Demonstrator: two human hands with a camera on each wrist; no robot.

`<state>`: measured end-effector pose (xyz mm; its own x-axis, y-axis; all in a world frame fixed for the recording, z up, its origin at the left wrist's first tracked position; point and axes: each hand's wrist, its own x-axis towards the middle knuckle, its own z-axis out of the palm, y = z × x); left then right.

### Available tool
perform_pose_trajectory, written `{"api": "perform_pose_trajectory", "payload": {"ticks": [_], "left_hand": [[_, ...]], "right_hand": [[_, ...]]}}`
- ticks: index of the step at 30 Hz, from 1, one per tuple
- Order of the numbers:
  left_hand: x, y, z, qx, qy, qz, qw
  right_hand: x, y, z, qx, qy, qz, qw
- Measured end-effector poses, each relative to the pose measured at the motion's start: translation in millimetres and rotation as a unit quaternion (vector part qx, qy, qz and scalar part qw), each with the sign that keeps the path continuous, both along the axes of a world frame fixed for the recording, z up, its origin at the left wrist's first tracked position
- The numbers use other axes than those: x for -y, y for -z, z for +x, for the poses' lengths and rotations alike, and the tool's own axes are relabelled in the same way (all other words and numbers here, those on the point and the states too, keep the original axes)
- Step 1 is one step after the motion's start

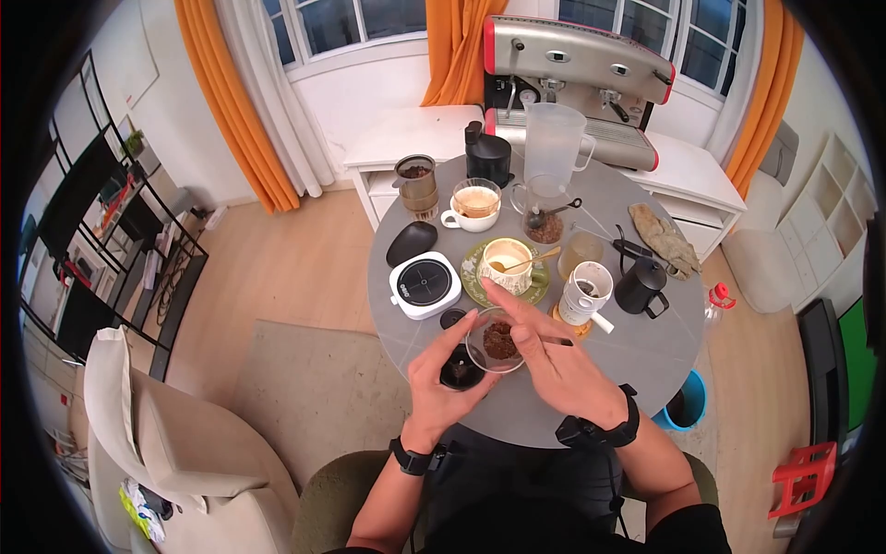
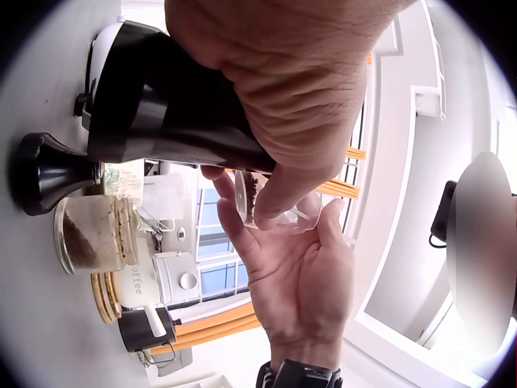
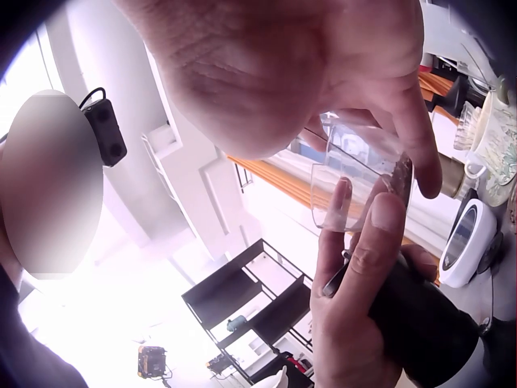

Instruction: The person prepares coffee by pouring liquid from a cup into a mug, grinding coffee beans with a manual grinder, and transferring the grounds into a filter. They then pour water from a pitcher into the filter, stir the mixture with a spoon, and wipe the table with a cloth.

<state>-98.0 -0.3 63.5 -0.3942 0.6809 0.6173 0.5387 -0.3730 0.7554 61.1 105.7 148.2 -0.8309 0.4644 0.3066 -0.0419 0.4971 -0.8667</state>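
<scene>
A clear glass cup [image 1: 482, 343] [image 3: 333, 190] with brown grounds [image 1: 501, 341] is tilted between both hands near the front of the round table. My left hand [image 1: 445, 377] [image 2: 283, 89] [image 3: 355, 323] pinches it between thumb and fingers. On its other side, the thumb and extended fingers of my right hand [image 1: 574, 371] [image 2: 303, 279] [image 3: 266, 73] lie around the glass. A thin stick shows at the glass in the right wrist view. Beside my left palm is a black cylinder [image 2: 166, 105] [image 3: 424, 323]; whether the palm touches it is unclear.
A white scale [image 1: 425, 285] stands left of a patterned cup [image 1: 507, 263] on a green plate. Around them are a white mug [image 1: 587, 288], a black kettle [image 1: 641, 284], a jar of grounds [image 2: 89, 234] and a plastic pitcher [image 1: 552, 143]. An espresso machine [image 1: 577, 69] stands behind.
</scene>
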Motion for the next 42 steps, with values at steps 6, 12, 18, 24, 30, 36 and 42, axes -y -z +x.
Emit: {"api": "perform_pose_trajectory", "payload": {"ticks": [6,12,18,24,30,36,42], "left_hand": [[0.6,-2.1,-0.5,-0.048,0.000,0.034,0.998],[-2.5,-3.5,4.2,-0.038,0.017,0.010,0.999],[-1.9,-11.2,8.0,-0.111,-0.003,-0.038,0.993],[0.0,-24.0,8.9,-0.161,-0.032,-0.057,0.985],[-0.5,-34.7,12.1,-0.181,-0.038,-0.074,0.980],[-3.6,-34.6,10.7,-0.190,-0.036,-0.071,0.979],[-8.4,-37.0,5.9,-0.148,-0.004,-0.075,0.986]], "right_hand": [[-2.5,8.5,2.0,-0.009,0.010,-0.047,0.999],[-5.5,1.4,12.9,0.030,0.010,-0.071,0.997],[-16.3,-2.1,27.2,0.042,-0.020,0.101,0.994],[-20.9,-14.1,37.4,0.046,-0.025,0.318,0.947],[-21.7,-6.4,35.8,-0.056,-0.043,0.219,0.973],[-21.9,-7.8,45.2,-0.121,-0.027,0.048,0.991],[-33.0,-28.5,63.3,-0.068,0.052,-0.034,0.996]]}}
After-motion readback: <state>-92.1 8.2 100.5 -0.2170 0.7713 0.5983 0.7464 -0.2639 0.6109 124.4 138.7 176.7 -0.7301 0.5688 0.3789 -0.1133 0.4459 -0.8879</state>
